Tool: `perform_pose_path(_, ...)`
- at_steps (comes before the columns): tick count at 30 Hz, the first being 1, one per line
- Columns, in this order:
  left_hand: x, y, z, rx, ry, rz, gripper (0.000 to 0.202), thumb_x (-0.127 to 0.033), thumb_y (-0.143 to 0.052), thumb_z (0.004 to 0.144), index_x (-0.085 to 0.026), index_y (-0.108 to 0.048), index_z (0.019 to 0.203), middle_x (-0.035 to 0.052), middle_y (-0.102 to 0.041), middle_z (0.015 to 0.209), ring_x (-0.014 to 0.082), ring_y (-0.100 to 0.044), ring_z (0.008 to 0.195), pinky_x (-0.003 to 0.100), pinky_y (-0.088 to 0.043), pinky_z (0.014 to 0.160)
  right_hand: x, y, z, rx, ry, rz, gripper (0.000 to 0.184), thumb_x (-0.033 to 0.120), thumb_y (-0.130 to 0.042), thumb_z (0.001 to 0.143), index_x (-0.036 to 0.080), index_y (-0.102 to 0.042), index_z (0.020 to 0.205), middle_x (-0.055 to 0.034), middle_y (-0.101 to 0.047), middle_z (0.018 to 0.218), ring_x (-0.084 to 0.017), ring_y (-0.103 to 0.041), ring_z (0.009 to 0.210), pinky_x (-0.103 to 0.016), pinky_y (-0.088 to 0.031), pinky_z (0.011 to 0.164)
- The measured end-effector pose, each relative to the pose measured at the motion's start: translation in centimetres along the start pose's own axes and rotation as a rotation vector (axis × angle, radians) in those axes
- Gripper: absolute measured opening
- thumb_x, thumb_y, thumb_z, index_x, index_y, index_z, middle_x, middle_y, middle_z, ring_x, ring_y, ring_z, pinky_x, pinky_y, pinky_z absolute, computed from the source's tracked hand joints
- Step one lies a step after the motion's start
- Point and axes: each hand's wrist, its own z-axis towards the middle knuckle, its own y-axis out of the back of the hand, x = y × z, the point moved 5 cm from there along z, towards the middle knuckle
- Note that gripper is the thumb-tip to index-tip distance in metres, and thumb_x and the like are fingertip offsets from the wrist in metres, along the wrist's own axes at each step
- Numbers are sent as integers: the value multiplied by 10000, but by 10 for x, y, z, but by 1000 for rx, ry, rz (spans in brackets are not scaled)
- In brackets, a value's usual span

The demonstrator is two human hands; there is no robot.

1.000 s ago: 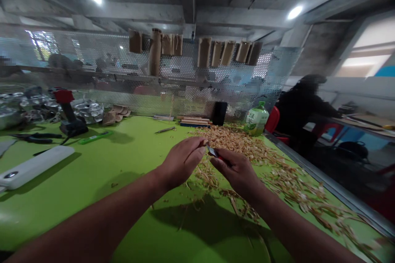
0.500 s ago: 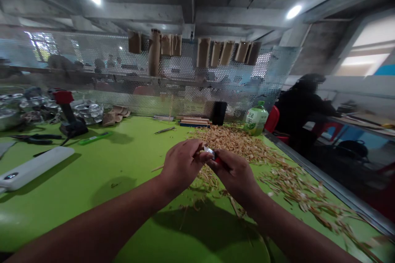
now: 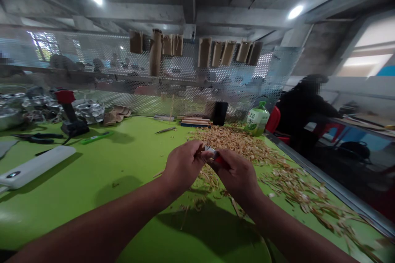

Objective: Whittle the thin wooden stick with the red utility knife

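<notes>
My right hand (image 3: 236, 170) is closed around the red handle of a knife (image 3: 211, 150), whose short silvery blade points left. Its blade meets the fingers of my left hand (image 3: 184, 163), and the left thumb lies against it. From behind the left hand pokes the end of a thin wooden stick (image 3: 158, 174), gripped in the curled fingers; the rest of it is hidden. Both hands are held just above the green table (image 3: 123, 222), with wood shavings (image 3: 234, 141) beneath and beyond them.
A green tea bottle (image 3: 257, 119) and black phone (image 3: 220, 113) stand at the back. On the left are a white bar-shaped device (image 3: 40, 166), a green cutter (image 3: 97, 137), pliers (image 3: 40, 137) and a cordless drill (image 3: 69, 111). A person in black (image 3: 308, 102) sits at right.
The hands stay together in nearly the same place. The stick's visible end has dipped slightly, and the blade has shifted a little against the left fingers.
</notes>
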Motion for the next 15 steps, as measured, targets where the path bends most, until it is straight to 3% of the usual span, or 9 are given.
perform_pose_path(8,3,0,-1,4,62,-23,450,-600,-427,891,-189,-510,725,-28,-522,636,118,-440,572,239,-227,509,-4,-3,-1,-31,-36,-3,254,450,-631,826,205,-669,882,-15,-623,717,-145,-525,630,-241,-333,575)
perform_pose_path(15,8,3,3,17,131,-38,480,-641,-457,852,-185,-492,708,-23,-503,619,121,-428,554,237,-270,502,-11,14,4,-193,-140,145,281,459,-603,834,187,-597,765,24,-491,602,-120,-423,557,-230,-331,522)
